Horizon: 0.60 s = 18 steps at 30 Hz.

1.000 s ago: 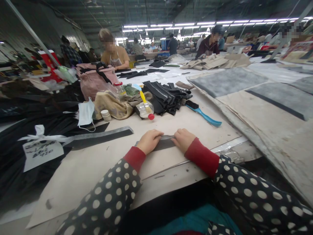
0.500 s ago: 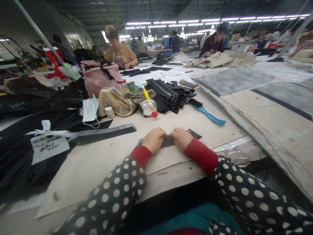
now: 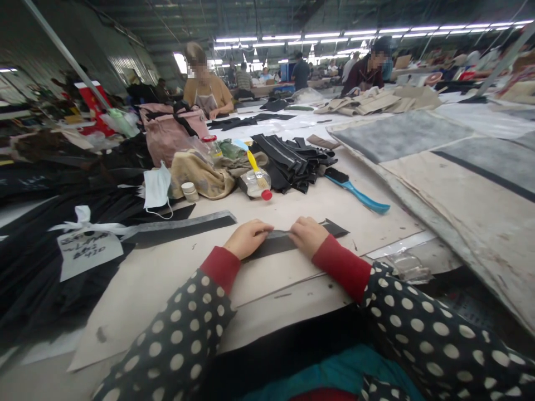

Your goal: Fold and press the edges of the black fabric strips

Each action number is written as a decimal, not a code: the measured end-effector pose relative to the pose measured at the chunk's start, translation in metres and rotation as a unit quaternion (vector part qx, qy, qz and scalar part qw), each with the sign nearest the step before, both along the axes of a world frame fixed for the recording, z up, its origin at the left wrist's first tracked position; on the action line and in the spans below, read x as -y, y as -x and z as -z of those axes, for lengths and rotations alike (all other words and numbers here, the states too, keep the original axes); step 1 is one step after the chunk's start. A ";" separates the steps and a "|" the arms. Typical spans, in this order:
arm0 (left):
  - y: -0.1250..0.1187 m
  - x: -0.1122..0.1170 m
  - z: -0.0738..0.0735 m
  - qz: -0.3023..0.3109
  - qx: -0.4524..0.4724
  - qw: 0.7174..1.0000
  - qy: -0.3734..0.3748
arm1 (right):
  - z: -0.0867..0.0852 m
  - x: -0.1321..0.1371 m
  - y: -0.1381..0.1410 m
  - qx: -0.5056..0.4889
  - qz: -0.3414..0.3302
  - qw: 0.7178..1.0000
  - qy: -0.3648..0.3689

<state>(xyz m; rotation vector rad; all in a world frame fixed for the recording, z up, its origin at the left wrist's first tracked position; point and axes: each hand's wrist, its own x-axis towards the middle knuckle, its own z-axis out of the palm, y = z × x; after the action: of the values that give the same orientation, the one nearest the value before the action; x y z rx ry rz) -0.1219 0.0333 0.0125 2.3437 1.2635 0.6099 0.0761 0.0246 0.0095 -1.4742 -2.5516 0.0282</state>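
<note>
A dark strip of material [image 3: 276, 243] with a greyish upper edge lies across the pale board [image 3: 200, 262] in front of me. My left hand [image 3: 249, 238] is closed on the strip's left part, thumb and fingers together at its upper edge. At its right part, my right hand [image 3: 308, 236] has its fingers bent and pressed on the same edge. A short stretch of strip shows between the hands, and its pointed right end sticks out past my right hand. Left of my hands lies another black strip with a grey band [image 3: 188, 227].
Behind my hands are a blue-handled brush [image 3: 359, 196], a bottle with a red cap [image 3: 256, 186], a yellow-handled paintbrush [image 3: 253, 161] and a pile of black strips [image 3: 292, 159]. A tagged black bundle [image 3: 29, 262] lies left. Layered sheets [image 3: 455, 184] rise at right. Co-workers stand across the table.
My left hand has slid left along the strip, away from my right hand, so more of the strip shows between them. My right hand has barely moved.
</note>
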 end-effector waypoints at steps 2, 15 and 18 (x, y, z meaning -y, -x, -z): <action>-0.001 0.001 0.000 -0.011 0.003 1.000 0.005 | 0.001 -0.003 0.000 -0.037 -0.017 0.999 0.022; -0.005 0.004 0.001 0.042 -0.092 0.990 -0.097 | -0.003 0.000 0.024 0.049 -0.089 0.994 0.039; -0.001 0.003 0.001 0.056 -0.082 0.992 -0.083 | -0.008 0.004 0.033 0.083 -0.059 0.994 0.029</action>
<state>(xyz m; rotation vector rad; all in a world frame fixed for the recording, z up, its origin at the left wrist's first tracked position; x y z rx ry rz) -0.1214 0.0302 0.0119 2.6286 1.1792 0.5114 0.0430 0.0208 0.0170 -1.3978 -2.7904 -0.0047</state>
